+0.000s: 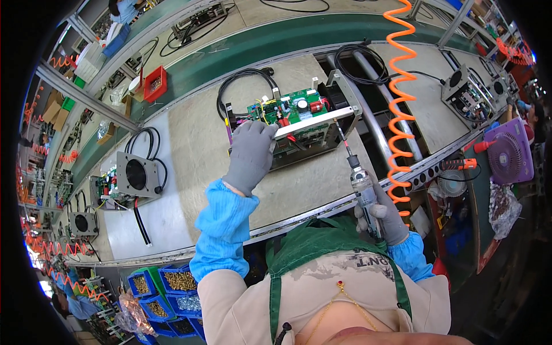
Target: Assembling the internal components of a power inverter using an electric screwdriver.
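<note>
An open-framed electronic unit (305,126) with green circuit boards, loose wires and a fan at its right end stands on the bench before me. My left hand (251,152), in a grey glove, is closed over the left end of its near side, by the white rail (313,120). A powered screwdriver (362,187) is in the grip of my gloved right hand (384,217), its long bit slanting up to the rail's right end near the metal end panel (348,95). Whether the tip touches a screw cannot be made out.
An orange coiled hose (401,109) hangs right of the unit, beside metal rollers (374,86). Similar units stand left (138,172) and right (460,92). A red bin (155,84) sits behind; blue bins of screws (178,280) are below left. A purple fan (509,150) stands right.
</note>
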A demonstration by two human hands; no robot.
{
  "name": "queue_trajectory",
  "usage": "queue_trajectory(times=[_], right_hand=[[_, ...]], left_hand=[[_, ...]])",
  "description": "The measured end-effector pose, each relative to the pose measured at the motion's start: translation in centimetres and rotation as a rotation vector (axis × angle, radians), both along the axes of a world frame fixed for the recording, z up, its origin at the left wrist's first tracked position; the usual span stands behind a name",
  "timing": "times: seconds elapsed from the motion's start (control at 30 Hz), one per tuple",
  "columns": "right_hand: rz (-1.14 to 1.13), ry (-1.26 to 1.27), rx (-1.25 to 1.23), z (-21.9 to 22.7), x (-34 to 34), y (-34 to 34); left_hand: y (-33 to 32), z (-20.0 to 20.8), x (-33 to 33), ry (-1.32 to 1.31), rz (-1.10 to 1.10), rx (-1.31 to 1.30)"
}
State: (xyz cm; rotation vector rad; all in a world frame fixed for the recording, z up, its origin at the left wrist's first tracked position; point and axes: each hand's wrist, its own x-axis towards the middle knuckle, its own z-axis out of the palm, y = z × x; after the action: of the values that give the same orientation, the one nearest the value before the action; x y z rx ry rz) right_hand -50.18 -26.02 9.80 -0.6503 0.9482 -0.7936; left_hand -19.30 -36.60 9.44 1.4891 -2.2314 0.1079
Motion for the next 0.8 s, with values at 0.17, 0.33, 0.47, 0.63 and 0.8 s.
queue_trajectory(times=[0.17,0.33,0.47,0.63,0.8], right_hand=[[0.020,0.023,-0.015,-0.5,0.2,-0.6],[-0.033,0.105,-0.048,-1.4,0.6,0.2],[-0.060,0.066,-0.169,-2.9,0.4,1.7],[-0.008,-0.047,-0.226,-3.6,-0.3,2.2],[0.008,-0.142,-0.222,-4.6,0.0,1.4]], left_hand=[[-0.3,-0.5,0.4,-0.034,0.039,-0.014],[0.9,-0.1,-1.9,-0.111,0.203,-0.069],[0.6,-0.9,-4.3,0.015,0.432,0.058],[1.2,-2.5,-4.0,0.031,0.364,-0.084],[3.9,-2.2,-2.5,0.136,0.436,-0.339]])
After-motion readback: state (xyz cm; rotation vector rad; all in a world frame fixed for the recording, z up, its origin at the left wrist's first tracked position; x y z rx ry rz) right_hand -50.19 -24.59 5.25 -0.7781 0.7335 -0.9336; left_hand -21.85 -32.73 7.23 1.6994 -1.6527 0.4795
